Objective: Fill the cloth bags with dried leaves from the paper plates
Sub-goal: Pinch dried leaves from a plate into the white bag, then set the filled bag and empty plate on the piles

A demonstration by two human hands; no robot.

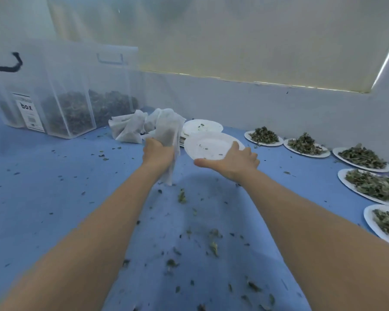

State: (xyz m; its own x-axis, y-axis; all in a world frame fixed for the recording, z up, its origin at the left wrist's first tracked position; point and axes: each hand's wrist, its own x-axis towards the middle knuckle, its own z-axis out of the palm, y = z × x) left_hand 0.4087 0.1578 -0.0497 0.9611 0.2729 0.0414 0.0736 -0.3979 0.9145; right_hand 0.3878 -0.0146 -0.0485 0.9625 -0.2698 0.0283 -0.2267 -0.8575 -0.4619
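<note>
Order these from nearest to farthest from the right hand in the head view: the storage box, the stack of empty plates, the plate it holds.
From the right hand:
1. Held plate, in its fingers.
2. Stack of empty plates, just behind.
3. Storage box, far left by the wall.

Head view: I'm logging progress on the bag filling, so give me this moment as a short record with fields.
left hand: grips cloth bag, dark leaves inside
right hand: holds nearly empty paper plate
emptied plates: stacked behind the held plate
full plates: leaf-heaped, along the right
spare bags: piled by the storage box
blue surface: scattered leaf bits
</note>
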